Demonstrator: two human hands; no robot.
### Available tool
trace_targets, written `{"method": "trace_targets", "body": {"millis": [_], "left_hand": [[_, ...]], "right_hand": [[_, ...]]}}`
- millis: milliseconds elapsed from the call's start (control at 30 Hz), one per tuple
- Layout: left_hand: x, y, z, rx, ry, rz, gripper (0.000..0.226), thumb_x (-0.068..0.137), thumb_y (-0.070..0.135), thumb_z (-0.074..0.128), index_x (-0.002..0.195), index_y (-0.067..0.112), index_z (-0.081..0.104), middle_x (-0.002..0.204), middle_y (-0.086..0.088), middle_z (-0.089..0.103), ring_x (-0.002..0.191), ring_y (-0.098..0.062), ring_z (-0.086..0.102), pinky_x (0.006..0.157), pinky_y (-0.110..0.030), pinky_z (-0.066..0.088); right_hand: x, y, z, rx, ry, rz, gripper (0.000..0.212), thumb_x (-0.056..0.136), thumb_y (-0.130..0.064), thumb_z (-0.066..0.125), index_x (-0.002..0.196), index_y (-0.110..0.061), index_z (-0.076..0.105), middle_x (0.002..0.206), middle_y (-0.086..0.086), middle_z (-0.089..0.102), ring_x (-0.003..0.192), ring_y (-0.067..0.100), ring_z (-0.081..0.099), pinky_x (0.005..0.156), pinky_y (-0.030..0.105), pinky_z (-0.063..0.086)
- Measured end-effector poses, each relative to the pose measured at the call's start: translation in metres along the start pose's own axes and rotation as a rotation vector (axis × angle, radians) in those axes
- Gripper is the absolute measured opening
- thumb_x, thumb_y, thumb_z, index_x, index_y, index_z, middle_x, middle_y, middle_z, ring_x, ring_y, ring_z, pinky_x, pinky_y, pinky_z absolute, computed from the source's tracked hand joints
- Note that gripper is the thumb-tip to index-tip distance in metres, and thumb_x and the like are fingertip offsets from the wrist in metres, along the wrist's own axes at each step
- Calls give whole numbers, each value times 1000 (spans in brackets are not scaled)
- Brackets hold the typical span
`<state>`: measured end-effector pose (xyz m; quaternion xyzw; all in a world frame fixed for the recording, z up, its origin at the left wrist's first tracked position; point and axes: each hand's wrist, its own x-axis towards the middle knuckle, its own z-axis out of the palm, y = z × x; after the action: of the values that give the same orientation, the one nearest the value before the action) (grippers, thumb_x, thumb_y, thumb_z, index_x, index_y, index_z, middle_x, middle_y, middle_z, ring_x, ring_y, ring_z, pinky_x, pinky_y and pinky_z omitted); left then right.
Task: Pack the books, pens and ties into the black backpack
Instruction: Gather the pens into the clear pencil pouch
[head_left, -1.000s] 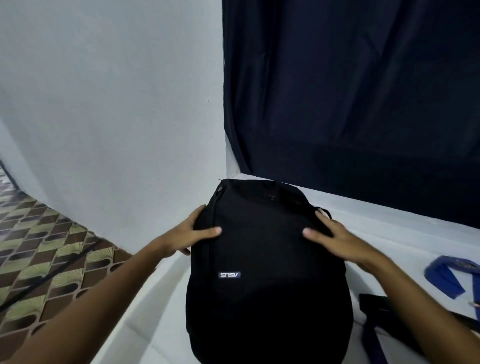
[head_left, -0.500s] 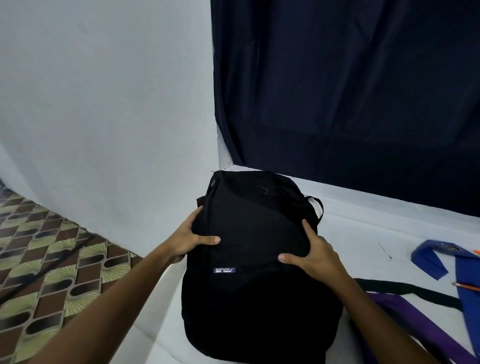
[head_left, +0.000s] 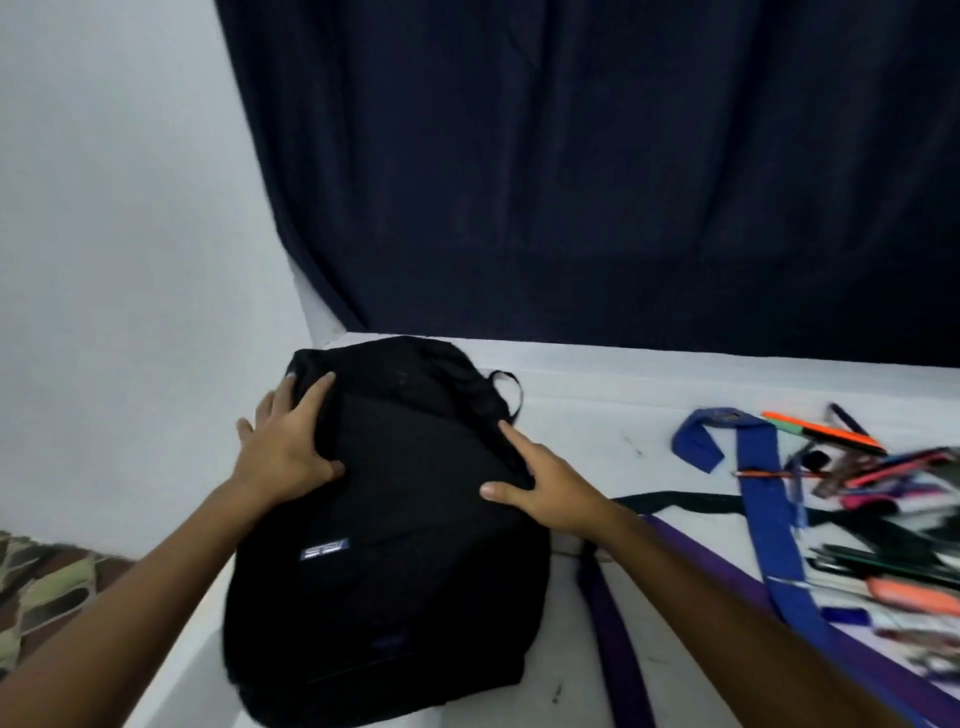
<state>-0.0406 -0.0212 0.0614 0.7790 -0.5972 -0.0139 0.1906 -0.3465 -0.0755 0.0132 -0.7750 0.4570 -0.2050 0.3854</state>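
Observation:
The black backpack (head_left: 405, 519) lies flat on the white table (head_left: 597, 415), logo side up, its top end pointing away from me. My left hand (head_left: 285, 441) presses on its top left corner with straight, spread fingers. My right hand (head_left: 545, 483) holds the bag's right edge, thumb on top and index finger along the seam; its other fingers are hidden. To the right lie a blue tie (head_left: 758, 493), a purple tie (head_left: 618, 649) and a dark tie (head_left: 675, 501). Several pens (head_left: 826, 431) are scattered there, along with a blurred pile of coloured items (head_left: 904, 597).
A dark curtain (head_left: 597, 182) hangs behind the table and a white wall (head_left: 119, 208) stands to the left. Patterned floor tiles (head_left: 47, 587) show past the table's left edge, close to the backpack.
My view has swung right, bringing the pens and ties into sight. My left hand has slid from the bag's left side up to its top corner. My right hand stays on the right edge.

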Motion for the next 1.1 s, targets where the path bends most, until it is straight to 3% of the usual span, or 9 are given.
{"method": "trace_targets", "body": {"millis": [200, 300, 400, 500, 633, 733, 800, 967, 1100], "left_hand": [[-10, 172, 53, -5, -8, 417, 83, 75, 37, 77, 147, 27, 37, 157, -11, 25, 147, -36, 8, 112, -66, 9], [-36, 260, 94, -66, -141, 547, 81, 76, 43, 70, 147, 30, 35, 159, -8, 21, 149, -32, 4, 116, -58, 7], [-67, 344, 138, -153, -292, 636, 82, 77, 48, 66, 149, 31, 30, 160, -4, 16, 150, -27, 1, 119, -51, 5], [-98, 428, 178, -187, -375, 753, 85, 72, 53, 56, 150, 33, 29, 160, -4, 18, 150, -28, 5, 119, -48, 11], [-127, 526, 214, -260, -479, 862, 73, 85, 40, 65, 149, 29, 32, 155, 0, 27, 147, -23, 16, 117, -34, 18], [-142, 591, 233, -436, -545, 765, 59, 85, 31, 68, 140, 25, 47, 134, 0, 50, 122, -15, 47, 97, -23, 39], [-146, 632, 246, -587, -577, 594, 53, 86, 29, 70, 134, 19, 52, 121, -4, 58, 100, -14, 55, 86, -26, 47], [-144, 695, 286, -762, -671, 204, 60, 85, 31, 70, 138, 15, 45, 134, -10, 53, 118, -28, 54, 95, -43, 52], [-150, 710, 305, -819, -668, 99, 63, 85, 26, 69, 141, 18, 41, 141, -9, 46, 125, -27, 49, 100, -43, 48]], "right_hand": [[-103, 63, -93, -39, 234, 89, 72, 86, -57, 58, 148, -39, 26, 149, -7, 36, 123, 9, 50, 105, 32, 40], [-171, 106, -151, -128, 340, 165, 67, 87, -53, 59, 146, -35, 33, 149, -4, 40, 127, 15, 48, 104, 35, 41], [-240, 150, -206, -190, 426, 244, 59, 88, -52, 59, 141, -33, 42, 142, -6, 47, 117, 11, 54, 96, 21, 43], [-299, 199, -257, -256, 499, 344, 71, 80, -66, 55, 140, -30, 46, 137, -10, 51, 117, 12, 54, 98, 31, 45], [-337, 254, -307, -259, 557, 410, 58, 81, -62, 57, 129, -30, 57, 127, -11, 62, 109, 9, 60, 91, 33, 50], [-341, 292, -341, -260, 621, 458, 32, 89, -39, 62, 117, -24, 65, 115, -4, 67, 101, 15, 62, 86, 31, 50], [-336, 316, -362, -255, 674, 510, 29, 91, -30, 61, 117, -18, 66, 118, 4, 65, 103, 20, 60, 87, 28, 47], [-321, 365, -395, -199, 669, 680, 42, 95, -30, 54, 134, -16, 54, 137, 11, 51, 126, 28, 46, 105, 37, 38], [-316, 384, -396, -109, 616, 754, 32, 92, -25, 57, 122, -16, 64, 122, 6, 64, 106, 20, 59, 92, 33, 49]]}}
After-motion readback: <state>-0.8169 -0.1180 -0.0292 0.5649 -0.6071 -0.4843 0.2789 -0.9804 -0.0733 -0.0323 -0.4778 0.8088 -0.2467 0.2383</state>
